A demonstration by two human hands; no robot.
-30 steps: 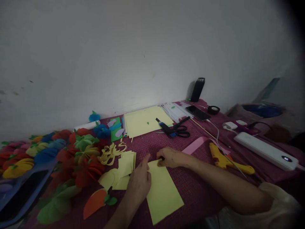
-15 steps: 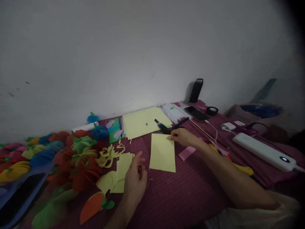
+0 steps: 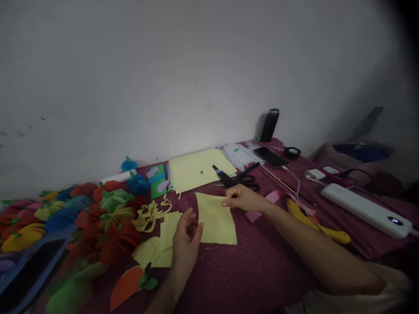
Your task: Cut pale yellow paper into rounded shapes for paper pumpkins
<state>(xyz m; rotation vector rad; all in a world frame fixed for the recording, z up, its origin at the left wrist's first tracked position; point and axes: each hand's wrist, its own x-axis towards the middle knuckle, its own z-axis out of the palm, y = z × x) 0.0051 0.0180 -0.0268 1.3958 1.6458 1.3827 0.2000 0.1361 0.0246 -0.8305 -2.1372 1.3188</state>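
Observation:
A pale yellow sheet of paper (image 3: pixel 214 220) is pinched at its upper right edge by my right hand (image 3: pixel 244 198), thumb on top. The sheet bends slightly and lies at a slant over the cloth. My left hand (image 3: pixel 186 240) is at the sheet's left edge with fingers curved and apart; its thumb tip is close to the paper, and I cannot tell whether they touch. Yellow paper pieces (image 3: pixel 168 226) lie partly hidden behind that hand, near rounded yellow cutouts (image 3: pixel 146 252) and curly yellow scraps (image 3: pixel 149 216). Black scissors (image 3: pixel 247 179) rest just beyond my right hand.
Folded paper fruits (image 3: pixel 114 200) crowd the left, with an orange cutout (image 3: pixel 127 285) in front. Larger yellow sheets (image 3: pixel 199 168) lie by the wall. A black can-shaped object (image 3: pixel 270 125), phone (image 3: pixel 271 156), tape roll (image 3: pixel 292 152), yellow-handled tool (image 3: pixel 337 235) and white power strip (image 3: pixel 363 209) occupy the right.
My right hand has brought the yellow sheet left and nearer to me, against my left hand, and the sheet now bends. The scissors handles have come into view.

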